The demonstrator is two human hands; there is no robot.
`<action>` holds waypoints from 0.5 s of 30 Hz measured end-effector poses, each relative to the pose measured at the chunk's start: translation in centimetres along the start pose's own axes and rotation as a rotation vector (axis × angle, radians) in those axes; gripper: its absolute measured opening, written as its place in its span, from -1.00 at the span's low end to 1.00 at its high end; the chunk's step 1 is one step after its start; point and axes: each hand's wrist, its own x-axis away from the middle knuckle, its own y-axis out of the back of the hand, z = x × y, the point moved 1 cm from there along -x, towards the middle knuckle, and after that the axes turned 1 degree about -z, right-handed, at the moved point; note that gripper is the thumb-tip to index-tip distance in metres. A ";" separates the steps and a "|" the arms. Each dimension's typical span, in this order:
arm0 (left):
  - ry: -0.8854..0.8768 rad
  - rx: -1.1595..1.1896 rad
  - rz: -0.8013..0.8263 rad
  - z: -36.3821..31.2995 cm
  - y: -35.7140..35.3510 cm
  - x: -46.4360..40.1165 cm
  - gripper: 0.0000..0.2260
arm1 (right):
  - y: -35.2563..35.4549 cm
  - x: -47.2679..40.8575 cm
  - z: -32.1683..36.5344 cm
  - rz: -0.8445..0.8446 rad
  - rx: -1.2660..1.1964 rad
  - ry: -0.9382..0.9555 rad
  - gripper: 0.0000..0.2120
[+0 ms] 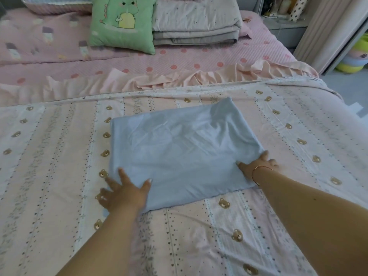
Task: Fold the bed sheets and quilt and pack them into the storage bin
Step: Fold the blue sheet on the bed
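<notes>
A light blue sheet [179,148], folded into a rectangle, lies in the middle of the bed on a pink and white bear-print quilt [288,136]. My left hand [123,192] grips its near left corner, thumb on top and fingers partly under the edge. My right hand [256,166], with a thin bracelet at the wrist, holds the near right corner, fingers tucked under the cloth. A folded grey quilt [195,22] is stacked at the head of the bed. No storage bin is in view.
A green dinosaur cushion [121,22] leans beside the grey stack. A crumpled peach sheet [179,78] lies across the bed beyond the bear-print quilt. At the right are the bed edge, floor, a sliding door frame [326,36] and colourful toys [354,56].
</notes>
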 end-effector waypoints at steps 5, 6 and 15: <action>0.097 0.528 -0.063 -0.4 -0.3 -0.9 0.03 | 0.4 -0.9 -0.4 0.004 -0.068 0.037 -0.22; 0.079 0.604 -0.049 -0.6 -0.3 -0.9 -0.12 | 0.3 -0.8 -0.5 0.019 -0.093 0.076 -0.32; -0.036 0.913 0.131 -2.6 0.7 4.9 -0.95 | 1.7 7.5 -0.6 0.064 -0.368 0.261 -0.64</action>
